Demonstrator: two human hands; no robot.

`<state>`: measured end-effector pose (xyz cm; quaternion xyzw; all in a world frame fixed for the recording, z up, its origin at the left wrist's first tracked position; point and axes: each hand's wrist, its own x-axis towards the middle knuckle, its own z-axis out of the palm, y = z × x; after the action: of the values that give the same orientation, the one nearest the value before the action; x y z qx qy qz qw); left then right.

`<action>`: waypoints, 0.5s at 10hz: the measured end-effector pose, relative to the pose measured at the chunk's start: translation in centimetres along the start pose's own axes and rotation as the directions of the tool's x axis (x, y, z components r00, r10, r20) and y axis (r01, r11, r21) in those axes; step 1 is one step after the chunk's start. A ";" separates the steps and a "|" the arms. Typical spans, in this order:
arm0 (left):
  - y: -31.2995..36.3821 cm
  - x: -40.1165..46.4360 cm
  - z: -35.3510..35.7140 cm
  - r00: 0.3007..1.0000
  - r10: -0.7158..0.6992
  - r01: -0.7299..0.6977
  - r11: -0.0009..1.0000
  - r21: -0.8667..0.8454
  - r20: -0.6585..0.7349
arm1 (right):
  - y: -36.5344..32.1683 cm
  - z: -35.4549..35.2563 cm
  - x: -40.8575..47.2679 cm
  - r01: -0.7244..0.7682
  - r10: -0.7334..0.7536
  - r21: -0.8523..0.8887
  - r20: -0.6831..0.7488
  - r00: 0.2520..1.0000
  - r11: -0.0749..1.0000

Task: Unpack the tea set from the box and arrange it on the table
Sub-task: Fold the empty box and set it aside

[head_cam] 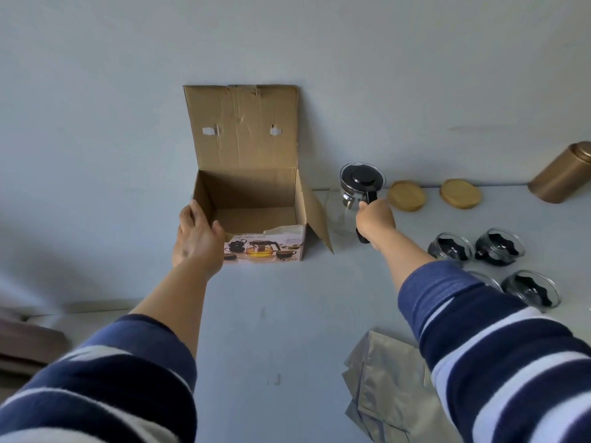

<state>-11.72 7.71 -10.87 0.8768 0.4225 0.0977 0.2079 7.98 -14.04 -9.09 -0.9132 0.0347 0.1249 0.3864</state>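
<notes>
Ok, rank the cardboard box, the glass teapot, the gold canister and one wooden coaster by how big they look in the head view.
1. cardboard box, by far the largest.
2. gold canister and glass teapot: look alike; the canister is cut by the frame edge, so unranked.
3. wooden coaster, smallest.

Left hand (198, 233): open, fingers straight, arm stretched forward.
Right hand (375, 219): fingers curled tight in a grip, arm stretched forward.

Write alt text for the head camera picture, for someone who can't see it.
A person's right hand grips the black handle of a glass teapot beside an open, empty-looking cardboard box, which the left hand steadies at its corner. On the table to the right are glass cups, two wooden coasters and a gold tin.
</notes>
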 end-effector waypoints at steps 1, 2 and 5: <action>0.1 0.0 0.1 1.000 -0.007 0.007 1.000 -0.008 -0.015 | 0.4 0.3 1.1 -0.016 0.016 0.009 -0.005 1.000 1.000; 0.2 0.0 0.2 1.000 -0.013 0.013 1.000 -0.002 -0.024 | 0.5 0.4 2.0 -0.023 0.023 0.023 -0.012 1.000 0.999; 0.2 0.3 0.5 0.999 -0.019 0.019 1.000 0.005 -0.043 | 0.9 0.4 3.7 -0.037 0.037 0.015 -0.037 0.999 0.999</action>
<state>-11.22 7.64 -11.19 0.8709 0.4356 0.1135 0.1975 11.29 -14.28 -10.94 -0.9117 0.0595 0.1149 0.3900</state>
